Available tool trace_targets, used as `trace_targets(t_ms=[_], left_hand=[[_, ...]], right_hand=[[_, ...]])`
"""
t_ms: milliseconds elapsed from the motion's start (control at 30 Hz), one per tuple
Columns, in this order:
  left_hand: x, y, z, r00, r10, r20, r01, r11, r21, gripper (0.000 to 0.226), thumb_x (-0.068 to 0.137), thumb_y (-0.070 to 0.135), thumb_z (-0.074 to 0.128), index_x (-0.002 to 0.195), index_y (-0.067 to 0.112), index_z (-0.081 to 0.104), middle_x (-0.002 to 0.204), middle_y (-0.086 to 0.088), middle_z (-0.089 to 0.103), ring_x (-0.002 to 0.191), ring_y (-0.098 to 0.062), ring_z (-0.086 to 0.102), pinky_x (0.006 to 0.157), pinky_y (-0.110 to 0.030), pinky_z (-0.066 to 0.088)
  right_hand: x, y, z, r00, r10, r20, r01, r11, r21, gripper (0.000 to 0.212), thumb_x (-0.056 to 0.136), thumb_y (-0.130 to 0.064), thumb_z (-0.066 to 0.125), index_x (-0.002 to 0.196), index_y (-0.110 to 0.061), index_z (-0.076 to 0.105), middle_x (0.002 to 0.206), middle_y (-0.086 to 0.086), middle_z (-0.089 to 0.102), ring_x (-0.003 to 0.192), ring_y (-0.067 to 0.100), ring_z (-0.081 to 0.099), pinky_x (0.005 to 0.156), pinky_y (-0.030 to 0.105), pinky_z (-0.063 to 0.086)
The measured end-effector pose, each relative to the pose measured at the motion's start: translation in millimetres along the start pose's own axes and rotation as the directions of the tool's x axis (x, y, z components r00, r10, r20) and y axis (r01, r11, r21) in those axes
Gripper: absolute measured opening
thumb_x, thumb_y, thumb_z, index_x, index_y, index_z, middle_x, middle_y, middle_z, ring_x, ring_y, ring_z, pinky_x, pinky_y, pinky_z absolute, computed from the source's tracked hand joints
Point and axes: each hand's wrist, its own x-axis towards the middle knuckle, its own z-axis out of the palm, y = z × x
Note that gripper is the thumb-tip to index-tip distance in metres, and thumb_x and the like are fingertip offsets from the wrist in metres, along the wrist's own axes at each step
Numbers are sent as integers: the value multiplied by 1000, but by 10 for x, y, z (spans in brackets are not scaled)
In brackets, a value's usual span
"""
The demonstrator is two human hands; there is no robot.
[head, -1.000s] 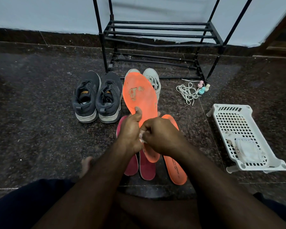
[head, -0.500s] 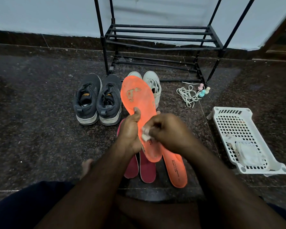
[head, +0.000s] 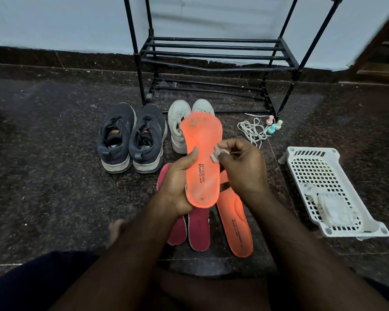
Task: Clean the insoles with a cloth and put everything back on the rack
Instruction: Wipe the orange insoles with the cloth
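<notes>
The orange insole [head: 202, 162] is held above the floor [head: 54, 176], printed side up, heel end toward the person and toe end pointing toward the rack [head: 213, 59]. The left hand [head: 177, 187] supports it from below at the heel half, fingers curled under and thumb pressed on the left edge. The right hand [head: 240, 164] pinches a small pale cloth [head: 219, 153] between fingertips and thumb; the cloth touches the insole's right edge near its middle.

Procedure for the wiping step, as judged from this view:
- Dull, worn patches show at the toe area and near the heel. Work these zones deliberately.
- Keep the left grip firm, since the insole looks thin and will probably flex under pressure. Support it directly behind the spot being wiped.
- Wipe in strokes along the length, then refold the cloth to a fresh face.
- Whether the underside needs wiping cannot be told here.

A second orange insole [head: 236, 223] lies on the floor just below the right wrist, beside two pink insoles [head: 198, 230]. Behind them stand a pair of grey shoes [head: 130, 140] and a pair of white shoes [head: 180, 126], in front of the rack. White laces [head: 252, 131] and small pastel bottles [head: 273, 125] lie by the rack's right foot. A white basket [head: 305, 167] sits well apart to the right.
</notes>
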Motion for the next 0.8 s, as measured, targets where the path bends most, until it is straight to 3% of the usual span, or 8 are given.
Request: trace_targets(t_ms=[100, 167, 233, 367, 500, 633, 700, 800], left_hand=[[-11, -29, 40, 1000, 8, -1, -8, 998, -58, 48, 104, 45, 38, 124, 10, 64, 116, -14, 71, 101, -30, 71, 80, -51, 59], [-2, -38, 51, 998, 21, -58, -25, 998, -64, 50, 105, 45, 34, 119, 8, 64, 106, -14, 74, 90, -29, 74, 70, -45, 61], [3, -47, 48, 994, 25, -103, -29, 999, -38, 51, 106, 44, 31, 113, 6, 65, 96, -15, 75, 81, -27, 75, 66, -40, 62], [20, -65, 7, 991, 8, -132, -8, 1000, 2, 57, 105, 48, 31, 105, 4, 67, 91, -15, 75, 81, -27, 74, 85, -42, 51], [47, -74, -9, 990, -40, -136, 37, 999, -24, 67, 104, 50, 32, 86, 2, 75, 88, -18, 73, 82, -29, 72, 84, -39, 53], [11, -94, 38, 991, 13, -134, -15, 1000, -16, 52, 107, 42, 29, 110, 4, 64, 95, -17, 73, 88, -27, 71, 85, -40, 56], [0, -97, 54, 989, 22, -146, -23, 1000, -4, 49, 106, 41, 31, 114, 5, 62, 100, -17, 72, 96, -29, 68, 92, -42, 52], [15, -92, 16, 986, -22, -162, 20, 1000, -14, 56, 104, 48, 32, 108, 3, 64, 104, -20, 70, 101, -33, 66, 98, -47, 45]], right_hand=[[-21, -6, 7, 997, -78, 28, 81, 991, -107, 9, 83, -19, 69, 91, -24, 71, 90, -10, 69, 81, 13, 69, 70, 42, 59], [-24, -24, 4, 977, -190, 95, 209, 936, -285, 13, 83, -14, 68, 95, -19, 73, 94, -7, 67, 86, 16, 67, 74, 41, 57], [-16, -43, 14, 966, -205, 159, 253, 879, -404, 17, 84, -8, 68, 99, -14, 75, 99, 1, 69, 93, 18, 65, 83, 35, 53], [-135, -123, 95, 949, -117, 292, 252, 837, -486, 18, 85, -11, 67, 98, -18, 76, 99, 2, 73, 96, 17, 66, 82, 25, 45], [-190, -174, 70, 918, -33, 396, 238, 843, -483, 14, 83, -15, 70, 93, -21, 76, 90, -5, 74, 85, 10, 66, 70, 20, 43], [-81, -146, 8, 977, -124, 174, 183, 907, -380, 11, 77, -10, 71, 82, -19, 73, 80, -6, 71, 76, 9, 66, 71, 29, 53], [-116, -139, 68, 965, -166, 205, 241, 869, -431, 11, 78, -9, 69, 83, -18, 73, 83, -4, 71, 79, 12, 65, 74, 28, 49], [-176, -139, 126, 937, -82, 338, 238, 861, -449, 13, 80, -10, 67, 85, -19, 75, 81, -6, 72, 78, 8, 64, 64, 16, 41]])
